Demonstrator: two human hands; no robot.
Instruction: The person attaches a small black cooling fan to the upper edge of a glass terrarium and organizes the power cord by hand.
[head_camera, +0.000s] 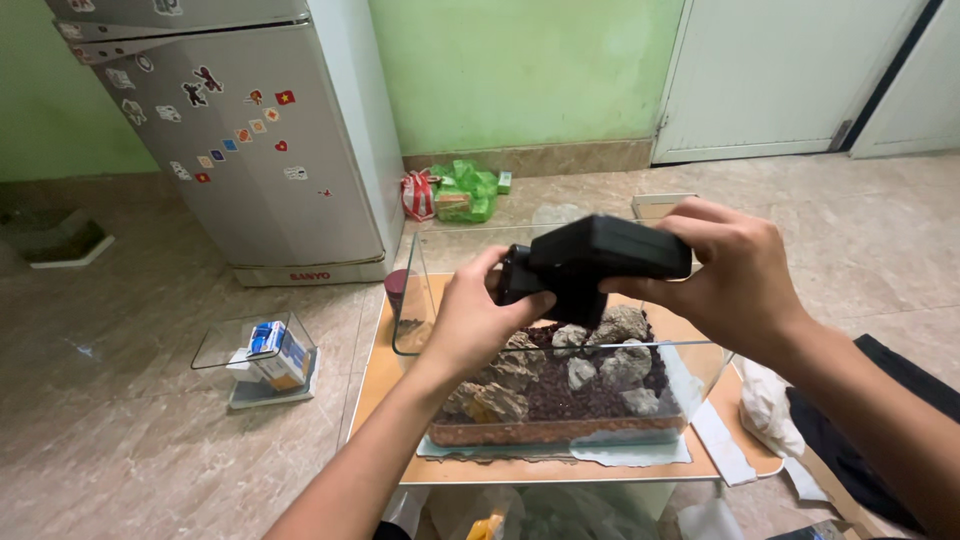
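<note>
Glass tank (560, 400): gravel and rocks (590, 365) laid, no water. Above it, left hand (480, 315) and right hand (735, 275), fingers pinching black filter unit (600, 255), unmounted.

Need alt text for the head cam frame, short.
Two bare hands, left hand and right hand, hold a black handheld device above a glass tank with grey rocks on dark red gravel. The tank sits on a low wooden table; a stickered fridge stands behind on a tiled floor.
</note>
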